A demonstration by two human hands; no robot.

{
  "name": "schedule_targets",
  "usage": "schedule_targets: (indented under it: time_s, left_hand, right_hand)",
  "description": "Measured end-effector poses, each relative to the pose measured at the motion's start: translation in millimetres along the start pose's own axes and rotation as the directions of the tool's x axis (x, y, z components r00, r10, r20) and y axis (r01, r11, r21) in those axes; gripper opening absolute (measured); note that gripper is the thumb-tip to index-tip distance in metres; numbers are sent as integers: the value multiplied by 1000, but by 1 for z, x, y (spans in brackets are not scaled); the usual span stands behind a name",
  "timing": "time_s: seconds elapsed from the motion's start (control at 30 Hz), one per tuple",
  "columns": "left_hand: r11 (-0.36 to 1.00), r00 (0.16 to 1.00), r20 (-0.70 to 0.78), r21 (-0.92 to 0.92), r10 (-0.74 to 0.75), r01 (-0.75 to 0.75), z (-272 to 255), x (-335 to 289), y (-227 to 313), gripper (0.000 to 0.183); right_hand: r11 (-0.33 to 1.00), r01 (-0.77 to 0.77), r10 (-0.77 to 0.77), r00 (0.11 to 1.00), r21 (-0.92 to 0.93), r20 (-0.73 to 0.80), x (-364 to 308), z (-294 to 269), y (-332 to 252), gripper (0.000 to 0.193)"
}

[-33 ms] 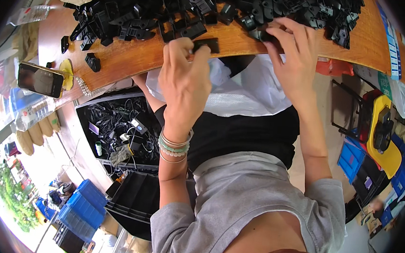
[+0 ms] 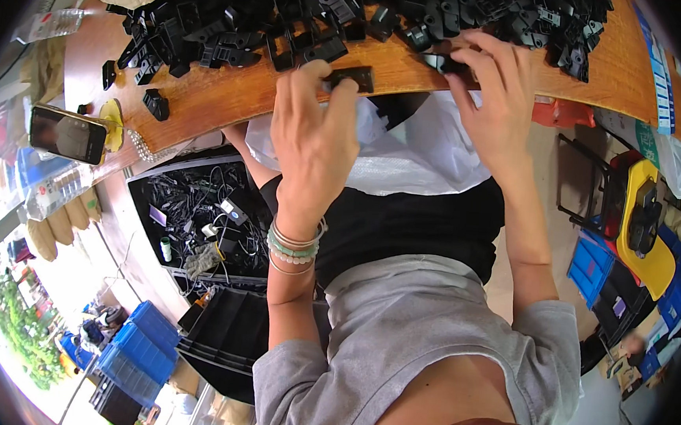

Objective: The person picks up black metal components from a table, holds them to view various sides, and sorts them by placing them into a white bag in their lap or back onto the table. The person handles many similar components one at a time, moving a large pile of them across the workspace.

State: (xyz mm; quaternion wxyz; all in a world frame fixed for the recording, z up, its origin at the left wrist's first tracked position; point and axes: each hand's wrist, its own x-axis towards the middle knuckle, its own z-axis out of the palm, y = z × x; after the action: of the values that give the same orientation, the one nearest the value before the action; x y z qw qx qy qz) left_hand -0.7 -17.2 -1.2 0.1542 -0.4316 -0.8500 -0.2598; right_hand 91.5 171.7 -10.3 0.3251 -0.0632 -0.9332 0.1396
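Note:
My left hand (image 2: pixel 314 143), with several bracelets at its wrist, is closed on a flat black plastic part (image 2: pixel 358 78) at the front edge of the wooden table (image 2: pixel 413 77). The fingers hide that part's left end. My right hand (image 2: pixel 496 105) grips a smaller black plastic piece (image 2: pixel 439 62) between thumb and fingertips, just above the tabletop; its exact shape is partly covered. Behind both hands spreads a heap of black plastic parts (image 2: pixel 244 16). One loose black part (image 2: pixel 156 105) lies left of my left hand.
Over my lap, under the table edge, lies a white woven sack (image 2: pixel 407 162). A black crate (image 2: pixel 141 191) of small black parts and cables stands below left. The phone (image 2: pixel 68 134) is at the table's left end. A yellow chair (image 2: pixel 660 270) is at right; blue crates (image 2: pixel 141 349) stand lower left.
My left hand has shifted very slightly right, and its part shows a little more. The piece in my right hand has tilted slightly, showing a brighter side.

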Motion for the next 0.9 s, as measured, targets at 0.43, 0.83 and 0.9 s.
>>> schedule_targets:
  time_s: [0.43, 0.83, 0.9]
  left_hand:
    - [-74, 778, 593, -803, -208, 592, 3, -3, 39, 38]
    - [137, 831, 519, -825, -200, 548, 6, -2, 40, 23]
    - [157, 829, 525, -817, -193, 554, 4, 0, 41, 23]
  right_hand:
    - [632, -191, 180, 979, 751, 98, -11, -21, -19, 20]
    - [735, -141, 104, 990, 663, 95, -12, -30, -15, 21]
    - [788, -102, 60, 994, 607, 90, -9, -30, -15, 21]
